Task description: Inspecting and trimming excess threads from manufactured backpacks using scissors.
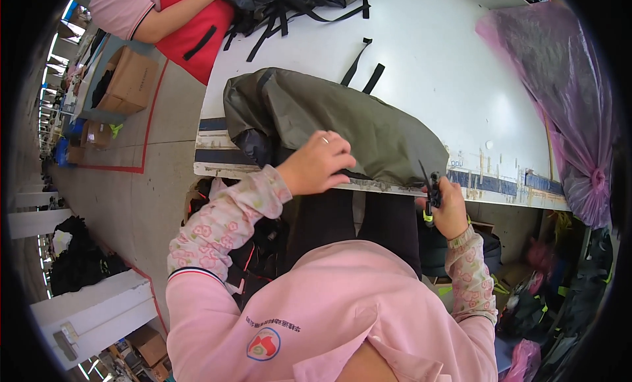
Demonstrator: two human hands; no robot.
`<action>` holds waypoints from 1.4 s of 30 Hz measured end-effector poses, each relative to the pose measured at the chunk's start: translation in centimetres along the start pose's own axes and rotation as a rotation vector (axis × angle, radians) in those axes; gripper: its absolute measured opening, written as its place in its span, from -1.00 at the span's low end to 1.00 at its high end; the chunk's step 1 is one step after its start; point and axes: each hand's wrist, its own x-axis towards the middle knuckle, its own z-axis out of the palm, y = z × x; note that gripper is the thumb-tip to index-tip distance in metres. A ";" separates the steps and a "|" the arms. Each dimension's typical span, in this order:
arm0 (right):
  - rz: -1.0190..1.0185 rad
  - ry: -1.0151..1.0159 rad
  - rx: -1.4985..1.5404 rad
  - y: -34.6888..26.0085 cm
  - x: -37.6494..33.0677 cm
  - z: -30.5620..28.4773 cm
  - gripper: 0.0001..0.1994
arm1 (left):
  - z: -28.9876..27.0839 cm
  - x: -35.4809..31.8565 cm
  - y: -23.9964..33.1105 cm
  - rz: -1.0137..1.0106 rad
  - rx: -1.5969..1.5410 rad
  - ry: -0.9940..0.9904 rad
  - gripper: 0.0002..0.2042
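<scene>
An olive-green bag (352, 122) of smooth coated fabric lies on its side along the near edge of the white table. Over its near edge hovers my left hand (320, 163), a ring on one finger, the fingers bent and apart with nothing visible in them. At the bag's right end my right hand (449, 207) grips small black scissors (432, 190), their thin dark blades pointing up toward the fabric. A bit of yellow-green shows below the scissors. Two black straps (373, 79) stick out from the bag's far side.
The white table (428, 46) has a worn, taped near edge. A co-worker's arm (178, 20) reaches in at the far left, beside a red cloth and another dark bag (283, 0) with straps. Pink translucent plastic (559, 85) hangs at the right. Cardboard boxes (128, 79) stand left.
</scene>
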 end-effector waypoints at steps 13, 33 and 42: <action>-0.179 0.012 0.056 -4.5 3.1 4.2 -0.65 | 4.9 -0.2 -1.0 -0.320 -0.291 -0.130 -0.86; -0.010 -0.062 -0.146 -0.1 4.5 4.2 -0.72 | 0.7 -17.9 -7.2 -0.841 0.125 0.398 -0.78; 0.008 -0.077 -0.164 1.3 4.4 5.4 -0.66 | 0.8 -18.1 -7.1 -0.891 -0.449 0.964 -0.83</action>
